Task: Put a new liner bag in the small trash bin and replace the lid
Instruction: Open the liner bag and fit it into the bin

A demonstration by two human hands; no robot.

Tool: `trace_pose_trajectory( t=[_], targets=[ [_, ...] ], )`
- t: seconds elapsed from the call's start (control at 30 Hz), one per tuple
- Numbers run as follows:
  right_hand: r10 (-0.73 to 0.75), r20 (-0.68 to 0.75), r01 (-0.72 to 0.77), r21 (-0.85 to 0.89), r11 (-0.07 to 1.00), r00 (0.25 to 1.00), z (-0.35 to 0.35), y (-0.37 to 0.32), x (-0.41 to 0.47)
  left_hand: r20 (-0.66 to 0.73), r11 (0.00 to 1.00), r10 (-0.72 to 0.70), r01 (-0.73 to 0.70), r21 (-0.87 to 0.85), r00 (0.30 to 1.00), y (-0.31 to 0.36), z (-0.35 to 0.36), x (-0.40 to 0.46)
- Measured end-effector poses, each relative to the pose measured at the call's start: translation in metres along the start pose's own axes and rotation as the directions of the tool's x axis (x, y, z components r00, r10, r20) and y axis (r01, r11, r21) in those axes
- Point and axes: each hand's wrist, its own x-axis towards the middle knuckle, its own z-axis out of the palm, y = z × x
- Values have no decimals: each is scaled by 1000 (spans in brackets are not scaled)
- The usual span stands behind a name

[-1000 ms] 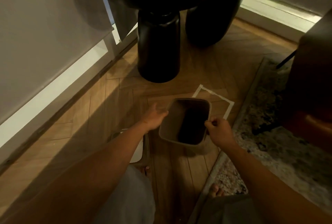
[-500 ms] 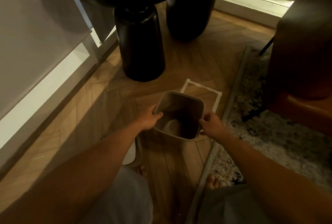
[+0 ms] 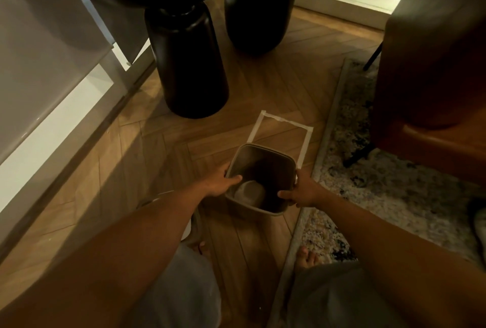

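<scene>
bin now nearer one tape square, two hands, left and right, clamped on rim

You stood over a herringbone wood floor in dim, warm light. A black pedestal table rose ahead, a second dark rounded base behind it. A white baseboard ran left; a patterned rug lay right, under a brown chair.

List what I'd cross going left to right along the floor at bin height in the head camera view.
White baseboard → wood floor → left hand → trash bin → right hand → patterned rug
</scene>
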Motion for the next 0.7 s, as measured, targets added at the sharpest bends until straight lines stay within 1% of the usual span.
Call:
trace_pose_trajectory(
  t=[0.07,0.1,0.2,0.3,0.37,0.43,0.5,0.53,0.6,0.63,0.67,0.7],
  targets=[
    [-29,16,29,-4,1000,999,-4,3,-3,27,1000,-8,8,-8,1000,1,3,0],
    [-20,28,20,-10,1000,999,-5,3,-3,29,1000,-10,10,-10,1000,1,4,0],
    [50,61,-46,-72,996,997,-8,2,-5,39,1000,-8,9,-23,999,3,5,0],
    [72,86,-62,-117,991,994,-9,1,-6,80,997,-16,21,-68,997,4,5,-2],
    [102,109,-84,-156,984,989,-9,0,-5,95,998,-26,31,-56,995,3,5,-2],
    [171,132,-140,-215,966,976,-8,-2,-4,104,998,-34,39,-44,994,2,6,-2],
    [217,128,-168,-312,935,968,-7,-6,-1,108,999,-39,42,-30,993,1,6,-2],
    [228,121,-164,-394,904,966,-8,-9,1,105,999,-43,46,-27,994,2,5,-2],
    [265,96,-161,-583,796,959,-11,-18,5,72,998,-59,61,-24,996,3,2,-3],
    [273,78,-162,-640,751,959,-12,-24,6,42,997,-71,72,-21,997,2,0,-3],
    [266,61,-162,-658,736,962,-12,-31,8,11,996,-83,84,-15,996,2,-4,-4],
    [243,45,-157,-647,746,969,-11,-39,10,-16,996,-91,91,-2,996,0,-8,-5]
  ],
)
